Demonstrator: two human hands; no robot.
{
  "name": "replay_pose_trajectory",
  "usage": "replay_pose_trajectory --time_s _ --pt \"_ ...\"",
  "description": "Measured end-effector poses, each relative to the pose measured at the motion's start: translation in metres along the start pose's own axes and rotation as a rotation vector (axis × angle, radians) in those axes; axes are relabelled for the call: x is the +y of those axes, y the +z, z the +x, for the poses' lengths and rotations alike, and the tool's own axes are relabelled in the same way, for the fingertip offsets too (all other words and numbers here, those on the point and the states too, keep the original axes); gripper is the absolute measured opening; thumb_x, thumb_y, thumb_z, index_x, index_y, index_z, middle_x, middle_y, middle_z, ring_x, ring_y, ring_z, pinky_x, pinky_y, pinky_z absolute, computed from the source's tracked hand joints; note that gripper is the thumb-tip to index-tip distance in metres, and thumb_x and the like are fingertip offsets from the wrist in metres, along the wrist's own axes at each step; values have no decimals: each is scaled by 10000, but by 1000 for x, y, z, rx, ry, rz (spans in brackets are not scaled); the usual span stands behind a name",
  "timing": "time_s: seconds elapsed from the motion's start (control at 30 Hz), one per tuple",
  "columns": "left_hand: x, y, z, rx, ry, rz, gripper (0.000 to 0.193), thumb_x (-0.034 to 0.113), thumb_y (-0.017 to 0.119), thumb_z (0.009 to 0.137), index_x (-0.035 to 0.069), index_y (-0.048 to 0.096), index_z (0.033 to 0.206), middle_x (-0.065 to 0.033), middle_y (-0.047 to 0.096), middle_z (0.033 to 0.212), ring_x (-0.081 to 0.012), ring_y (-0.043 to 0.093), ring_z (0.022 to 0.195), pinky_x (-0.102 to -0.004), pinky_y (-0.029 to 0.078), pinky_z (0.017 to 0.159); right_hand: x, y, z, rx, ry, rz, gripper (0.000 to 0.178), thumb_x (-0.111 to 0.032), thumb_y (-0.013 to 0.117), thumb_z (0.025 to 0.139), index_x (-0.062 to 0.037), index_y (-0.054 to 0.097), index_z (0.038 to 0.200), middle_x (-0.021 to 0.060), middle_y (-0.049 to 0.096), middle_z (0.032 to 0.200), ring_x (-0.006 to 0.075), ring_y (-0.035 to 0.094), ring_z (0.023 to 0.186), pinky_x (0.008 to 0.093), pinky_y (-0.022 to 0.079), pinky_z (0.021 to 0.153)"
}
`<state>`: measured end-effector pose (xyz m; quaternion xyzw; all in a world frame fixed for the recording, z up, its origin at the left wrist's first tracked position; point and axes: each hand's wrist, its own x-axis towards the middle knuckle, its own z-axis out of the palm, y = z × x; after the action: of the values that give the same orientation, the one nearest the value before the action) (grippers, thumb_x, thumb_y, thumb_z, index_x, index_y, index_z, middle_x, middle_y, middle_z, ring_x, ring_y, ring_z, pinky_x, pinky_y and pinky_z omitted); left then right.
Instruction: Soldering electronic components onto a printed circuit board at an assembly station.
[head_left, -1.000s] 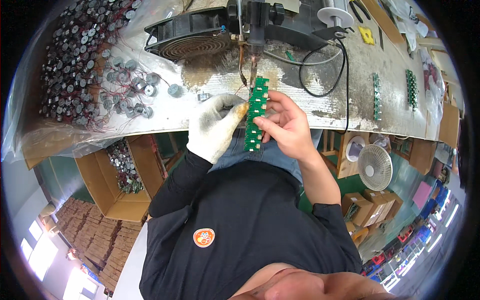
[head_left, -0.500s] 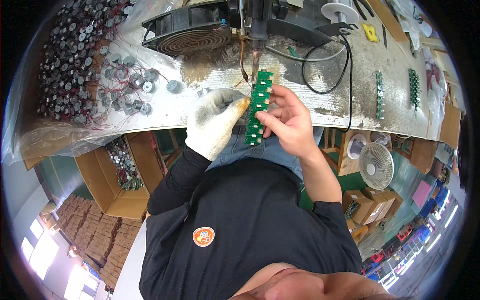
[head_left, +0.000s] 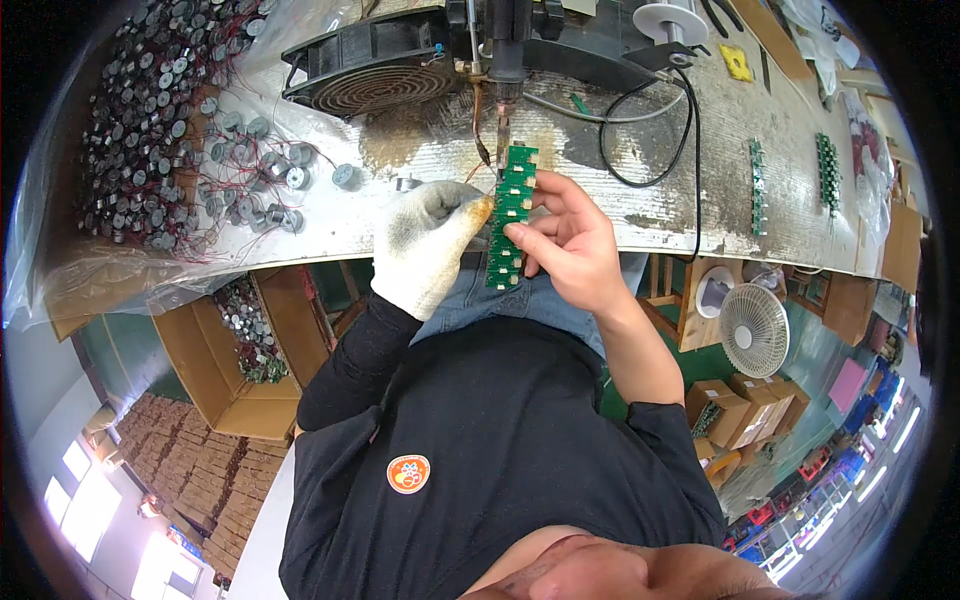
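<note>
My right hand [head_left: 570, 245], bare, grips a long green circuit board strip [head_left: 510, 215] held upright at the bench edge, its top end under the tip of a fixed soldering tool [head_left: 502, 90]. My left hand [head_left: 425, 245] wears a dirty white glove, and its fingertips pinch something small against the strip's left side; what it pinches is too small to tell. Thin red wires hang near the tool tip.
A black fan [head_left: 375, 70] lies flat on the foil-covered bench [head_left: 700, 170]. Several round buzzer parts with red wires [head_left: 150, 130] are spread at left. More green board strips [head_left: 825, 170] lie at right. A cardboard box [head_left: 225, 340] and a white floor fan [head_left: 755, 325] stand below.
Both hands have shifted slightly with the strip, which now sits a little higher, its top end right under the soldering tool.
</note>
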<state>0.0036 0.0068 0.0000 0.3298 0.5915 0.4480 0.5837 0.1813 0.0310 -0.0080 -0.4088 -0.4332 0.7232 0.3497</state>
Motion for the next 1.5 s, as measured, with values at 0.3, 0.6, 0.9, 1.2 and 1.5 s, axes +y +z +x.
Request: replay_pose_trajectory --time_s 0.3,0.6,0.9,1.2,1.5 --pt "3 1 -2 9 -96 -122 149 103 625 889 -34 637 947 -56 649 823 -93 604 718 -233 501 642 2 2 0 12 -14 26 503 32 634 842 15 407 1291 102 571 1062 95 616 717 200 477 492" --pt "7 0 -1 -30 -67 -77 139 90 618 890 -34 633 952 -60 652 840 -97 608 760 -238 504 672 -3 4 0 21 -32 28 487 37 626 848 15 412 1285 93 566 1057 85 604 710 199 480 497" --pt "4 1 -2 -5 -30 -44 162 98 630 882 -48 632 952 -67 655 830 -98 609 716 -231 496 634 2 3 -2 16 -29 37 480 33 624 850 19 410 1279 95 564 1051 83 603 718 199 482 495" --pt "0 4 0 35 -56 -105 146 105 642 876 -35 621 915 -50 643 805 -88 594 706 -229 487 627 2 3 -2 4 -28 26 480 35 624 848 20 408 1277 99 567 1047 83 601 702 200 483 495" --pt "-5 6 3 123 45 29 153 121 660 850 -23 614 873 -56 633 760 -88 583 691 -240 475 614 3 3 -5 -1 -22 38 490 41 628 844 29 403 1279 104 570 1054 95 616 707 202 486 496"
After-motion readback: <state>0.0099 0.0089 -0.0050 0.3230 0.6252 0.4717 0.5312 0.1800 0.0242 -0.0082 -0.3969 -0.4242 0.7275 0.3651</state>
